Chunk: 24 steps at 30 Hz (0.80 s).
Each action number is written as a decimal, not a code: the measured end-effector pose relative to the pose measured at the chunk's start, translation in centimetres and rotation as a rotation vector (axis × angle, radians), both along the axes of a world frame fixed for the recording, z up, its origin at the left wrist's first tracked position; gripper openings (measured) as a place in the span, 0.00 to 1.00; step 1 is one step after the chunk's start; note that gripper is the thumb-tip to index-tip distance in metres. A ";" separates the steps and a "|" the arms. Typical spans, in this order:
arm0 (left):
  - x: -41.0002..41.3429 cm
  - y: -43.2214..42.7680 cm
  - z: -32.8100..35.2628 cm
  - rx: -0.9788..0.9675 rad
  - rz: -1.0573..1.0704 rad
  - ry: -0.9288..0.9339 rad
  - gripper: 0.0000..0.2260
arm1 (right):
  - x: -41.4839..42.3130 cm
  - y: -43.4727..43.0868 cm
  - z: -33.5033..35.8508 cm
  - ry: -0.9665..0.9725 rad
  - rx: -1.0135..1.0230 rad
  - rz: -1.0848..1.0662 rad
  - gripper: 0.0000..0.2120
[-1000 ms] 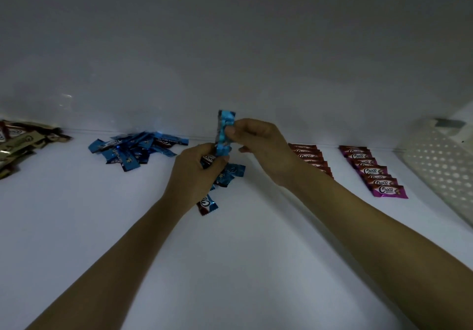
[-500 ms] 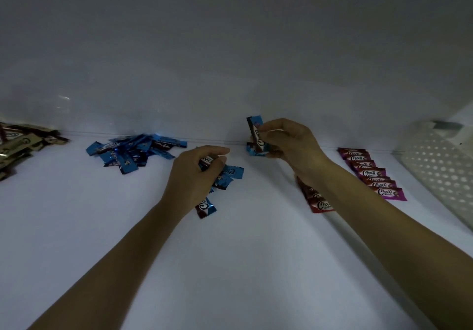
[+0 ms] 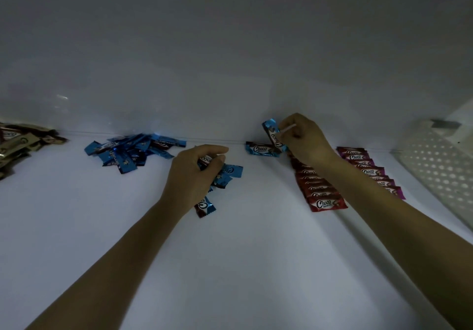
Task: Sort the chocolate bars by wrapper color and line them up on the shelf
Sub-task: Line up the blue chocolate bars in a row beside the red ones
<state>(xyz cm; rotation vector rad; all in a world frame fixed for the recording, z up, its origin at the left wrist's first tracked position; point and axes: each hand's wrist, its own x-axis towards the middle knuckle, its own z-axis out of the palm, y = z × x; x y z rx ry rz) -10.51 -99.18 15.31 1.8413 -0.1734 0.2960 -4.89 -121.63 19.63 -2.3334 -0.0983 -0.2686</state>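
My right hand [image 3: 303, 140] pinches a blue-wrapped chocolate bar [image 3: 273, 135], held upright near the back wall. Just below it a single blue bar [image 3: 259, 149] lies flat on the white shelf [image 3: 243, 253]. My left hand [image 3: 197, 173] grips a small bunch of blue bars [image 3: 225, 174] in the middle of the shelf, and one of them [image 3: 204, 206] pokes out beneath the wrist. A loose heap of blue bars [image 3: 130, 151] lies to the left. A line of red bars [image 3: 320, 189] and a line of magenta bars [image 3: 371, 171] run front to back on the right.
A pile of gold and brown bars [image 3: 18, 145] sits at the far left edge. A white perforated basket [image 3: 440, 165] stands at the right. The shelf's back wall [image 3: 230, 73] rises close behind the bars.
My right hand has carried one blue bar away from the left hand, rightward to the back wall beside the red line. A blue bar now lies flat there. The left hand stays on its bunch.
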 end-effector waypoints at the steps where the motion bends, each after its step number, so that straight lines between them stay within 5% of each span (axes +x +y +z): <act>1: 0.0 0.0 0.0 0.003 0.000 -0.002 0.07 | -0.2 0.1 0.2 0.014 0.048 0.030 0.06; 5: 0.0 0.1 0.0 -0.006 -0.004 0.001 0.07 | -1.1 1.0 1.0 0.073 0.025 0.127 0.06; 12: -0.1 -0.1 0.2 -0.003 0.004 -0.007 0.07 | -1.8 2.3 0.9 0.308 -0.434 0.341 0.03; 15: 0.0 0.0 0.2 -0.007 0.008 -0.023 0.07 | -2.2 2.1 1.5 0.397 -0.579 0.460 0.15; 18: 0.1 0.1 0.1 -0.010 0.018 -0.034 0.07 | -2.0 1.8 1.4 0.297 -0.744 0.496 0.13; 24: 0.2 0.0 0.0 -0.014 0.025 -0.025 0.07 | -0.4 0.7 0.5 0.122 -0.710 0.254 0.07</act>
